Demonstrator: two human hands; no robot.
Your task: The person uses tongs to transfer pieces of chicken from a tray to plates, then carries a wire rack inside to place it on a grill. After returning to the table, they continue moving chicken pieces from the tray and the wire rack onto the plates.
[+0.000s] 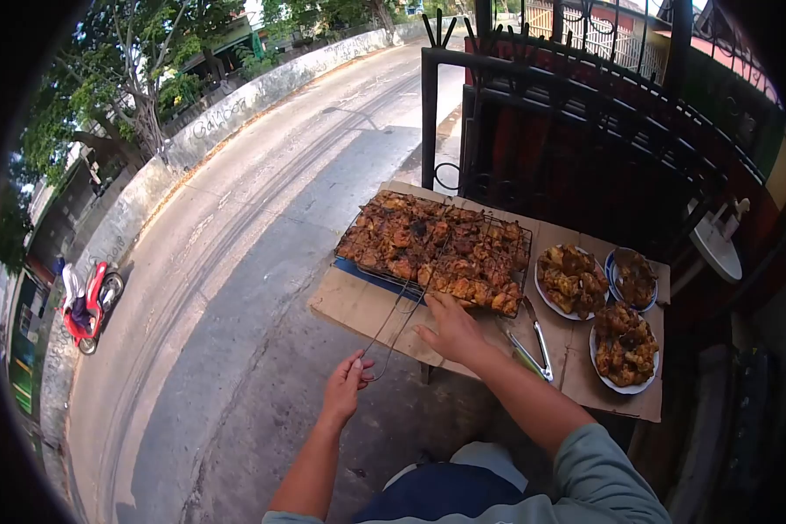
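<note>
A wire grill basket (pixel 527 253) full of browned grilled meat pieces (pixel 428 249) lies on the cardboard-covered table (pixel 358 307), with something blue (pixel 367 276) under its near edge. My left hand (pixel 348 384) is closed around the end of the basket's long wire handle (pixel 391 329), which sticks out toward me. At the near edge of the basket, my right hand (pixel 456 332) has its thumb apart from its fingers. Its fingertips reach the meat or the wire there; contact is hard to make out. Metal tongs (pixel 540 342) lie just right of that hand.
Three plates of cooked meat, a large one (pixel 572 281), a blue-rimmed one (pixel 632 279) and a near one (pixel 624 349), stand at the table's right. A black metal gate (pixel 576 96) rises behind. To the left runs a road (pixel 210 227) with a person on a red motorbike (pixel 92 310).
</note>
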